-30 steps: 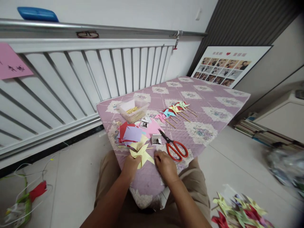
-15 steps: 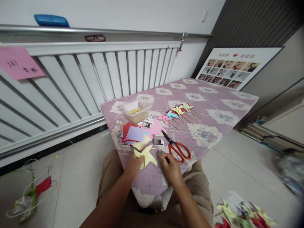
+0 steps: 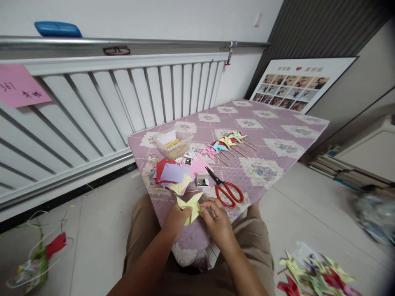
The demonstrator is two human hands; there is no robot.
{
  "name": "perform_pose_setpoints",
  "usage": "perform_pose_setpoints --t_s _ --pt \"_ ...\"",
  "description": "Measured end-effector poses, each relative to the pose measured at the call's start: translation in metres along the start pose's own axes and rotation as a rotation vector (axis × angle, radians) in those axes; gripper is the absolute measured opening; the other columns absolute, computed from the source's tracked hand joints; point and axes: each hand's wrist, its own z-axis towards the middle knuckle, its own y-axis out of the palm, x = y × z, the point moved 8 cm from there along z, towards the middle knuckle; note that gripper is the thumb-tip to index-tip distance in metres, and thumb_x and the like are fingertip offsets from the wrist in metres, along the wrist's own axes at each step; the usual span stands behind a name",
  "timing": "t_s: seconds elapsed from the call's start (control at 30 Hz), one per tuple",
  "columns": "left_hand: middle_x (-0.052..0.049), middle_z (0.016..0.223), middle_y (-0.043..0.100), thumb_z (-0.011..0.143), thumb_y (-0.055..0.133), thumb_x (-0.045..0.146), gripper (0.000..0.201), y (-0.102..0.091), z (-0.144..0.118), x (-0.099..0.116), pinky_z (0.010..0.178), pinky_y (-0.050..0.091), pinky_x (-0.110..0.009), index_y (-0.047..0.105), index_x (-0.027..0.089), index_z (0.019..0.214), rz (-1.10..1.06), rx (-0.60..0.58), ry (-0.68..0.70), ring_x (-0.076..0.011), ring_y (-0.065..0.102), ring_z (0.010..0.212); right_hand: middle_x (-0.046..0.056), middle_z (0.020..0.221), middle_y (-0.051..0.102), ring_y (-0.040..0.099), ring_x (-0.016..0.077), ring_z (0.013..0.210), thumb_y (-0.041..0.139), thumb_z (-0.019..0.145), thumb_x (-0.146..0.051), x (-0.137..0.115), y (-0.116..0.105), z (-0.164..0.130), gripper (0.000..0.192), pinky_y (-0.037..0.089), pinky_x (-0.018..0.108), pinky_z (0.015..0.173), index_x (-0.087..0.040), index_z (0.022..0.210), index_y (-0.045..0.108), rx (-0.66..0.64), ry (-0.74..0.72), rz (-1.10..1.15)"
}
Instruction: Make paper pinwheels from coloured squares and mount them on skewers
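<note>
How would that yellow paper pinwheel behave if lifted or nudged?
The yellow paper pinwheel, pinched between left hand and right hand, is thin folded paper: probably very light, floppy and easily creased. It looks flat, so unlikely to roll.

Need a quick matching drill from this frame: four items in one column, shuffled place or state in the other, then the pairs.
Things:
1. yellow pinwheel
2. red scissors
3. clear plastic box
4. finished pinwheels on sticks

Places or states:
A. lying flat on the quilt, right of the loose paper squares
B. near the far left corner of the quilt, with sticks inside
C. held between the left hand and right hand
D. laid in a row mid-quilt, beyond the scissors

Pairs: 1-C, 2-A, 3-B, 4-D
</note>
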Motion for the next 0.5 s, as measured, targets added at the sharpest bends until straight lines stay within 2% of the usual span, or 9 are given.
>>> perform_pose_setpoints --t_s 0.2,0.5 --pt "-0.006 0.075 0.071 0.073 0.057 0.024 0.019 0.004 -0.010 0.016 0.059 0.045 -0.025 0.070 0.014 0.083 0.019 -0.005 0.077 -0.0177 0.062 0.065 0.008 0.102 0.059 0.054 0.0245 0.102 0.057 0.085 -0.027 -0.004 0.005 -0.007 0.011 0.042 0.040 0.091 -0.023 0.080 0.067 -0.062 0.037 0.024" --pt "-0.004 0.071 0.068 0.073 0.055 0.021 0.016 0.007 -0.022 0.027 0.056 0.042 -0.025 0.068 0.014 0.080 0.049 -0.013 0.108 -0.0156 0.057 0.060 0.008 0.104 0.058 0.055 0.0242 0.104 0.058 0.084 -0.028 -0.005 0.005 -0.012 0.011 0.042 0.038 0.094 -0.023 0.081 0.068 -0.098 0.066 0.095"
